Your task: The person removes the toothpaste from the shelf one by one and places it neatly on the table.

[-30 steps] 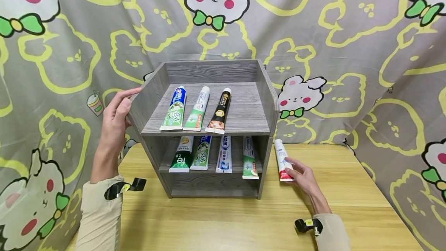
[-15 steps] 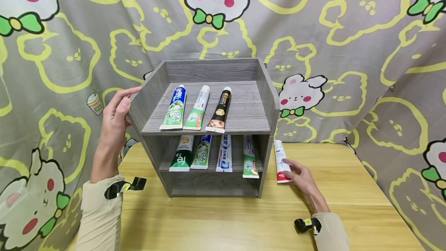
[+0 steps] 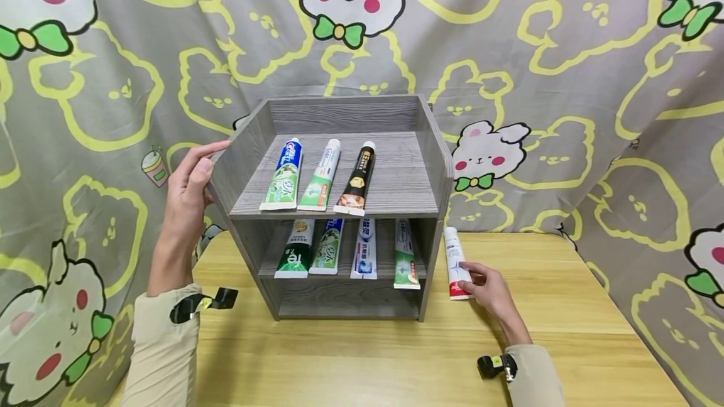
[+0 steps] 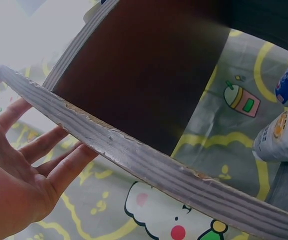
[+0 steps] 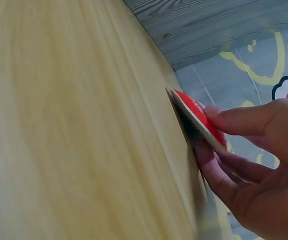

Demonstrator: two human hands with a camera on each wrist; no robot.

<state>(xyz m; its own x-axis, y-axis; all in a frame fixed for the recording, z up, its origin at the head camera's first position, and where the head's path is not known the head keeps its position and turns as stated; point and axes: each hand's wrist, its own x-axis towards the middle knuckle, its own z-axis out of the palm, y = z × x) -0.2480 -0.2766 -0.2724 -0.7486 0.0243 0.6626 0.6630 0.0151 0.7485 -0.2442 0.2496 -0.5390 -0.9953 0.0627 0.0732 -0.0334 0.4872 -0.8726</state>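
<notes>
My right hand (image 3: 491,293) pinches the red lower end of a white-and-red toothpaste tube (image 3: 455,259), to the right of a grey wooden shelf (image 3: 330,215). In the right wrist view, the thumb is on the tube's red face (image 5: 196,111) and the fingers are beneath, close to the tabletop. My left hand (image 3: 189,184) touches the shelf's left side panel near its top edge. Its fingers (image 4: 66,167) lie fairly straight along the outer side in the left wrist view. Three toothpaste tubes, including a black tube (image 3: 357,178), lie on the top shelf.
Several more tubes, among them a dark green tube (image 3: 295,250), lie on the middle shelf with their ends toward me. The shelf stands on a light wooden table (image 3: 351,360). A patterned grey curtain (image 3: 543,99) hangs behind and at both sides.
The right hand and its toothpaste tube have shifted slightly left and toward me, the tube turning a little more upright in view. The left hand and the tubes on the shelves stay put.
</notes>
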